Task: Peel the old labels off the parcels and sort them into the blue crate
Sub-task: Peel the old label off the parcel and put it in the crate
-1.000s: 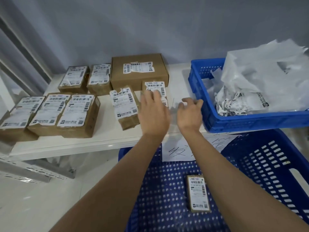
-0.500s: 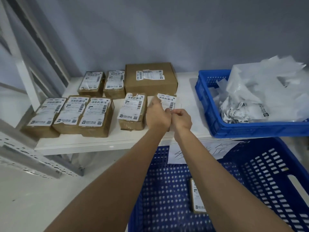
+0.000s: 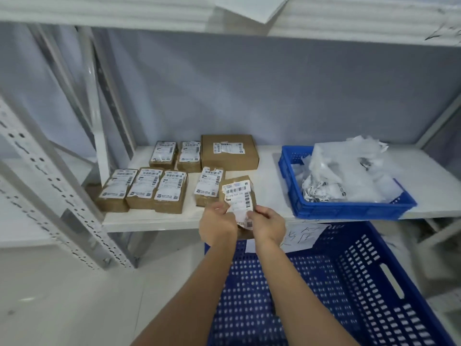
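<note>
Head view: seven parcels in total. Six lie on the shelf (image 3: 269,196); the seventh, the held parcel (image 3: 239,196), is raised over the shelf's front edge. Left hand (image 3: 217,227) and right hand (image 3: 267,224) both grip it, fingers curled on its white label (image 3: 240,201). Two blue crates: the small crate (image 3: 349,209) on the shelf and the large crate (image 3: 361,283) below.

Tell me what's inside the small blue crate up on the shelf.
The small blue crate holds a heap of crumpled white label backing and peeled labels, some printed with barcodes, piled above its rim. Whatever lies beneath the heap, and the crate floor, is covered.
</note>
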### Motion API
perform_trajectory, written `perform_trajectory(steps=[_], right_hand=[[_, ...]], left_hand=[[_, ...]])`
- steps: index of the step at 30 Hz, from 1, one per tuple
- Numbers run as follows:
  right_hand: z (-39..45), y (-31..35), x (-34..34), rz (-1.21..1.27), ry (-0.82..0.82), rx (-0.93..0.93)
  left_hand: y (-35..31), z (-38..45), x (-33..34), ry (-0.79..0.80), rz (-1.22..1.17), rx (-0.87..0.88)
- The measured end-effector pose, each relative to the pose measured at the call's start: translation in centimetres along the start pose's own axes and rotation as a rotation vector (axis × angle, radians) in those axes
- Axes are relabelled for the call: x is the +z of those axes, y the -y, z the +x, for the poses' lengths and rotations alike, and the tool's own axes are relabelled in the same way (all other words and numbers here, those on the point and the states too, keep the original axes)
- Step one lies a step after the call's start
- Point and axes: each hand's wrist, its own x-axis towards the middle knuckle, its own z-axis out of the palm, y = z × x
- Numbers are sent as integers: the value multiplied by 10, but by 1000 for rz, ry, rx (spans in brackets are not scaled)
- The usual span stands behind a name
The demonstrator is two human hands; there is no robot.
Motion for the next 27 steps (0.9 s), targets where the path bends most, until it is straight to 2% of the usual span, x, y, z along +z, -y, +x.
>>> perform_trajectory(steps=[4, 11, 15, 23, 27], right_hand=[[-58, -29, -16, -16, 51, -37], [-170, -74, -41, -99, 155, -37], [-224, -90, -54, -119, 232, -20], [-294, -113, -80, -145, 299, 52], [-317, -116, -89, -145, 320, 73]], left_hand=[[30, -42, -49, -3, -66, -47], [79, -113, -142, -18, 76, -7], [116, -145, -187, -36, 48, -28], [152, -193, -247, -19, 50, -51], [170, -210, -265, -25, 44, 23]])
